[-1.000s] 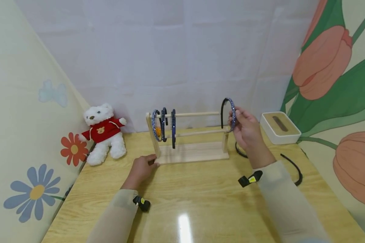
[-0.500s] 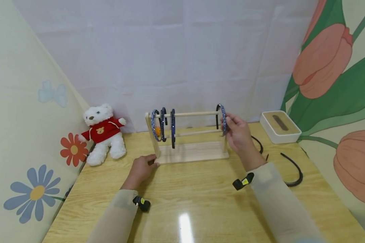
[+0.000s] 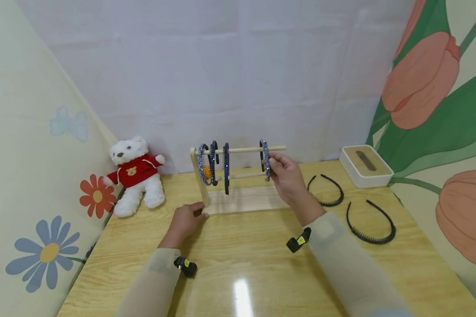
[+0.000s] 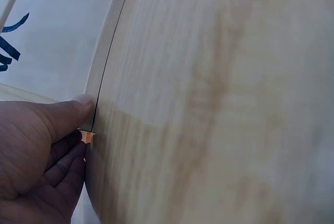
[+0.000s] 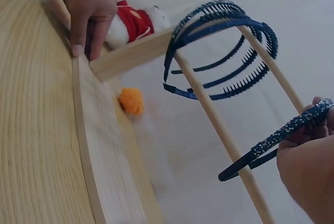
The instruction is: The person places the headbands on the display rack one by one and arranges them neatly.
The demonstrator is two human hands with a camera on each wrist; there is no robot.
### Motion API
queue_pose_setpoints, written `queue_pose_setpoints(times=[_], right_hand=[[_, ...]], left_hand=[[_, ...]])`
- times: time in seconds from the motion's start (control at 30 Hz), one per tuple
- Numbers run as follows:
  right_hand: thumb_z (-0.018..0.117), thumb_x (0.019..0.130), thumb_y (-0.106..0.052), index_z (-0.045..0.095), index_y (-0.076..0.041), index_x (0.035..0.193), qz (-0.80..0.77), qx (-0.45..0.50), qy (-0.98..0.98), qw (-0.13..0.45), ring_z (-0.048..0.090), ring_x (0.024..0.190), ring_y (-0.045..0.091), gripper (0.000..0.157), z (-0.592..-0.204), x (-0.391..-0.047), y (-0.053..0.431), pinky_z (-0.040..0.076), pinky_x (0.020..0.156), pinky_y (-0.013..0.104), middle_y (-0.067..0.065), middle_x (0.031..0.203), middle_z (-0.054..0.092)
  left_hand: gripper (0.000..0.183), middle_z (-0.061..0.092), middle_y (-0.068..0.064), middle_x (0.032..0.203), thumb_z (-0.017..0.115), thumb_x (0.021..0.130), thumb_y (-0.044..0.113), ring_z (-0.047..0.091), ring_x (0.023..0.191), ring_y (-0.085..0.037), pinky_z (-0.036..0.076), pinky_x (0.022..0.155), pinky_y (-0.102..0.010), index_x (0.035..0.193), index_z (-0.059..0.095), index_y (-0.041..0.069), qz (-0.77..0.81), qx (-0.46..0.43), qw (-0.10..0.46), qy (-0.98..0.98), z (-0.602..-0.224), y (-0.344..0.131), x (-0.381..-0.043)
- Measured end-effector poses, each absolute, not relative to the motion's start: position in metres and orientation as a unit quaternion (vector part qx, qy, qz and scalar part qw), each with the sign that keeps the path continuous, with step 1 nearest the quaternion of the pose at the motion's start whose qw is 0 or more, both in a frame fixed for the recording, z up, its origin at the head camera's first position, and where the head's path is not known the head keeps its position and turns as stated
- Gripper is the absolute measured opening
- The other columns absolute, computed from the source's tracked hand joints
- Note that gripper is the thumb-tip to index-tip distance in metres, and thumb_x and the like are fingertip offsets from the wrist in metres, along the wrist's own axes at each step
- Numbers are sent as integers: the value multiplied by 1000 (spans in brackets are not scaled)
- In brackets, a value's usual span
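Observation:
In the head view my right hand [image 3: 288,179] pinches a glittery blue headband [image 3: 265,159] near the right part of the wooden rack [image 3: 246,200]. The headband loops around the rack's upper rod [image 3: 242,150]; in the right wrist view its dark end [image 5: 229,172] crosses a rod. Several dark blue, sparkly headbands [image 3: 226,169] with comb teeth hang together at the rack's left end. My left hand [image 3: 184,223] holds the front left corner of the rack's base, its thumb on the edge in the left wrist view. Part of the right hand is cut off in the right wrist view.
Two black toothed headbands [image 3: 374,241] lie on the wood-grain table [image 3: 238,259] to the right. A white box with a wooden lid [image 3: 365,167] stands behind them. A white teddy bear in a red sweater [image 3: 136,176] sits left, and an orange object [image 5: 130,101] lies behind the rack.
My right hand has carried the glittery headband left, from beyond the rods' right end to around the upper rod. Both black headbands on the table now show fully. The left hand stays put.

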State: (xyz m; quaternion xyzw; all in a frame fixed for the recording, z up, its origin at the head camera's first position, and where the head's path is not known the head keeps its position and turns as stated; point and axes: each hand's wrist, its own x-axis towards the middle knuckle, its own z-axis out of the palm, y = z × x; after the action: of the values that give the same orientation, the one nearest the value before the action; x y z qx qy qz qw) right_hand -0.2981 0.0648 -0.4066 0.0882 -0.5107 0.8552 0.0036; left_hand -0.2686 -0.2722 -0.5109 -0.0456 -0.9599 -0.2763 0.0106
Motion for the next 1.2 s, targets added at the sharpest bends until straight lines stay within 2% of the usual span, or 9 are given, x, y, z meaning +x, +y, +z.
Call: queue_pose_setpoints(times=[0.27,0.63,0.83,1.2], right_hand=[[51,113,2,60,14,137,842,107,-529,-6,71,103,14,28,-407,-298,35,58,95,28,7,111,73],[54,114,-2,61,11,141,832,106,-544,-21,68,104,16,31,-406,-299,9,58,87,22,10,118,73],[55,113,-3,61,10,142,832,97,-546,-26,69,103,15,32,-407,-301,4,58,86,22,16,124,74],[55,114,-3,62,11,141,831,100,-546,-33,69,101,13,32,-411,-303,3,58,86,21,11,118,75]], left_hand=[[41,77,-20,133,77,103,17,71,127,-41,57,106,-59,143,73,7,-263,-66,32,-962,-513,-273,-268],[43,73,-21,139,77,104,18,68,133,-42,55,111,-60,144,71,4,-263,-62,29,-962,-512,-274,-268],[43,74,-21,139,77,104,17,68,133,-42,55,110,-60,145,71,5,-264,-62,28,-962,-512,-274,-268],[42,74,-21,138,77,104,17,69,131,-42,56,109,-60,144,72,6,-266,-63,32,-961,-513,-274,-268]])
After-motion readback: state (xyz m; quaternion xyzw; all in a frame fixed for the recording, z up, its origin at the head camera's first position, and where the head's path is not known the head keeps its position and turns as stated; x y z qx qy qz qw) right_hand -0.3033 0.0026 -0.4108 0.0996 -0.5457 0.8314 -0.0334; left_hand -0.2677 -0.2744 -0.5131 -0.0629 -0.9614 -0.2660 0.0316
